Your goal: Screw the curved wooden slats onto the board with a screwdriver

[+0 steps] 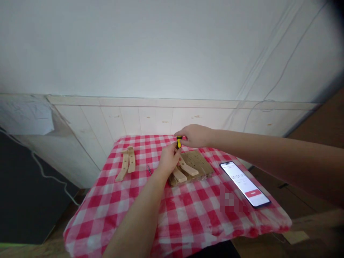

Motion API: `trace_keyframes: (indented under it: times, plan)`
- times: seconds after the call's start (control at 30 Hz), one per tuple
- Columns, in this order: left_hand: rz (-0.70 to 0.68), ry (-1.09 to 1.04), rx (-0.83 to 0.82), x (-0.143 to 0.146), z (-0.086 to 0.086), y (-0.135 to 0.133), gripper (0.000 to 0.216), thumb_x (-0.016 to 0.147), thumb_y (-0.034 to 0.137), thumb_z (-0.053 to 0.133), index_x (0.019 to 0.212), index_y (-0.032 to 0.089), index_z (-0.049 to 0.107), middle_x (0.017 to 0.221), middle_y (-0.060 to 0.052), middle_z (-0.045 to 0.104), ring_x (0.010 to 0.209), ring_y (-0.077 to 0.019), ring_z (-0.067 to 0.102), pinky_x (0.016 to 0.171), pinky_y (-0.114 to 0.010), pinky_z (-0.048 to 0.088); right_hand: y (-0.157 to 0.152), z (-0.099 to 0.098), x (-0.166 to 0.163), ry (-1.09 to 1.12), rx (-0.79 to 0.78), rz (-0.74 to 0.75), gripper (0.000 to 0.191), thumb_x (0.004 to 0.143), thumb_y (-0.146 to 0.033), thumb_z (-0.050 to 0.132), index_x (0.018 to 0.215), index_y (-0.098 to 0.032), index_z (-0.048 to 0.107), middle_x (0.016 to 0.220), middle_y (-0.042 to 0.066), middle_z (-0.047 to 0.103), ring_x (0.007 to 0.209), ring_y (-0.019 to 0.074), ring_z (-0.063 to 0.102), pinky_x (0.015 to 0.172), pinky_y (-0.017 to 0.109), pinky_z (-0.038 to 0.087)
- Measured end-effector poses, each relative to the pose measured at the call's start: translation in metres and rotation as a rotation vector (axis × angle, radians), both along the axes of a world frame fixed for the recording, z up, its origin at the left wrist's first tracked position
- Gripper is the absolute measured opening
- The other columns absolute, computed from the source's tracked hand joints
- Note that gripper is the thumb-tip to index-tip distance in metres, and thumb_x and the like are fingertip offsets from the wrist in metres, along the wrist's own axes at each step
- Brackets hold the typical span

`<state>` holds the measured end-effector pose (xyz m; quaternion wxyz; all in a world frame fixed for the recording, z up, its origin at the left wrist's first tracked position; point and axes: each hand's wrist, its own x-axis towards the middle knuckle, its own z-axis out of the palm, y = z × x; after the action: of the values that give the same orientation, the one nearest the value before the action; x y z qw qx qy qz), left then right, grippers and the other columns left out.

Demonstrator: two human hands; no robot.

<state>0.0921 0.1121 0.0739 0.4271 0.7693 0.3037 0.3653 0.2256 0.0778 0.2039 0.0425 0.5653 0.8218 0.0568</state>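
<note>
"On the checked cloth (188,215), head view: where is the yellow-and-black tool (179,143)?"

"Roughly upright, above the far left part of the brown board (200,163), its lower end hidden."

"How are the fingers set?"

"Those of the right hand (195,135) grip the tool's upper end between thumb and fingers. The left hand (168,157) has its fingers curled in at the tool's foot; whether they clasp tool or wood, one cannot tell."

"And the pale wooden pieces?"

"Two curved pieces (189,167) lie side by side on the board, their far ends beneath the hands. Another holed pair (131,161) rests on the cloth to the left, with a thin dark rod (149,170) between that pair and the left forearm."

"At right?"

"A lit phone (243,184), showing digits above a red button."
</note>
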Motion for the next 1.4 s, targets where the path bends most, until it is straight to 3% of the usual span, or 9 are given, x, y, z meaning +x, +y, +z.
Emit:
trace_keyframes:
  times: [0.17,0.27,0.47,0.57,0.63,0.8,1.03,1.17,1.4]
  plan:
    - [0.13,0.008,0.298,0.003,0.001,0.001,0.018,0.078,0.019,0.062,0.095,0.015,0.063,0.09,-0.007,0.064,0.076,-0.0157,0.06,0.07,-0.027,0.048,-0.008,0.003,-0.002,-0.055,-0.027,-0.033,0.03,0.088,-0.034,0.047,0.098,-0.015,0.067,0.094,0.011,0.07,0.084,0.0206,0.062,0.067,0.029,0.036]
    - [0.15,0.032,0.261,0.006,-0.001,0.004,0.019,0.081,0.022,0.06,0.098,0.014,0.064,0.084,-0.005,0.065,0.071,-0.0151,0.058,0.067,-0.026,0.046,-0.008,0.005,-0.005,-0.105,-0.001,-0.089,0.046,0.088,-0.051,0.044,0.094,-0.013,0.069,0.089,0.014,0.07,0.079,0.0225,0.062,0.064,0.03,0.036]
    - [0.058,0.029,0.226,0.007,-0.006,0.004,0.025,0.088,0.024,0.05,0.108,0.015,0.062,0.084,-0.006,0.068,0.072,-0.0163,0.062,0.066,-0.026,0.046,0.002,0.003,-0.009,-0.057,-0.06,0.037,0.029,0.085,-0.031,0.053,0.106,-0.017,0.069,0.101,0.009,0.071,0.089,0.0187,0.062,0.071,0.026,0.038]
    - [0.063,0.022,0.226,0.006,-0.005,0.002,0.04,0.086,0.025,0.056,0.125,0.016,0.052,0.09,-0.007,0.069,0.073,-0.017,0.064,0.068,-0.027,0.047,0.006,0.002,-0.009,-0.148,-0.029,-0.137,0.042,0.09,-0.043,0.045,0.094,-0.012,0.073,0.089,0.014,0.072,0.082,0.0222,0.064,0.066,0.029,0.038]
    - [0.068,0.054,0.199,0.005,-0.004,0.002,0.037,0.084,0.024,0.058,0.12,0.015,0.055,0.085,-0.007,0.07,0.069,-0.0169,0.064,0.067,-0.027,0.048,0.006,0.004,-0.01,-0.15,0.019,-0.232,0.052,0.092,-0.048,0.04,0.093,-0.009,0.074,0.087,0.017,0.072,0.083,0.0245,0.065,0.065,0.03,0.039]
    - [0.021,0.041,0.037,0.006,-0.004,0.004,0.031,0.089,0.024,0.049,0.118,0.016,0.056,0.086,-0.007,0.071,0.051,-0.0124,0.059,0.053,-0.024,0.047,0.003,0.011,-0.009,0.012,-0.104,-0.114,0.037,0.087,-0.028,0.051,0.119,-0.015,0.065,0.093,0.007,0.074,0.081,0.0157,0.066,0.069,0.023,0.041]
    - [0.141,-0.068,-0.057,0.005,0.0,0.002,0.027,0.082,0.027,0.059,0.106,0.015,0.061,0.077,-0.003,0.068,0.038,-0.0065,0.049,0.038,-0.019,0.036,0.007,0.008,-0.01,-0.117,-0.009,-0.201,0.048,0.091,-0.047,0.042,0.102,-0.01,0.071,0.097,0.018,0.071,0.088,0.0252,0.065,0.067,0.03,0.04]
    - [0.11,-0.053,0.034,0.004,-0.002,0.003,0.025,0.085,0.027,0.054,0.104,0.015,0.065,0.062,0.0,0.062,0.041,-0.0088,0.05,0.043,-0.02,0.039,0.009,0.007,-0.01,-0.072,-0.071,-0.018,0.035,0.086,-0.028,0.052,0.116,-0.016,0.066,0.107,0.011,0.071,0.092,0.0198,0.064,0.072,0.027,0.04]
    - [0.124,-0.157,0.052,0.01,-0.011,0.009,0.028,0.079,0.023,0.061,0.105,0.016,0.065,0.09,-0.006,0.07,0.067,-0.0135,0.063,0.064,-0.025,0.05,0.007,0.015,-0.02,-0.18,-0.066,-0.23,0.052,0.092,-0.047,0.039,0.104,-0.007,0.071,0.099,0.02,0.071,0.088,0.0261,0.065,0.065,0.031,0.039]
